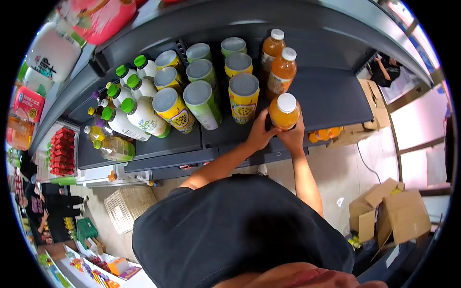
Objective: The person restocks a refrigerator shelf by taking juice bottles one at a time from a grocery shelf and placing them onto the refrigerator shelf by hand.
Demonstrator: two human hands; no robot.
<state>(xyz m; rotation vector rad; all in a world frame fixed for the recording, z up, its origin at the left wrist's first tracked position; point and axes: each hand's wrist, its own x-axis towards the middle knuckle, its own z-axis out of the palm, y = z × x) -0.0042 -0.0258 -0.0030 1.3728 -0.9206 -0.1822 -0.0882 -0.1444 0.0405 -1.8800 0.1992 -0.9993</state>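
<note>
Both my hands are on one orange juice bottle [284, 111] with a white cap, standing at the front of a dark shelf [331, 103]. My left hand [260, 134] grips its left side and my right hand [293, 136] wraps its right side and base. Behind it stand two more orange juice bottles [281, 71]. To the left are rows of yellow and green cans [206, 86] with silver lids.
White bottles with green caps [129, 103] and yellowish bottles [113, 146] fill the shelf's left end. Open cardboard boxes [394, 213] lie on the floor at right. A white basket [126, 206] sits on the floor at left. Other people stand at the far left and top right.
</note>
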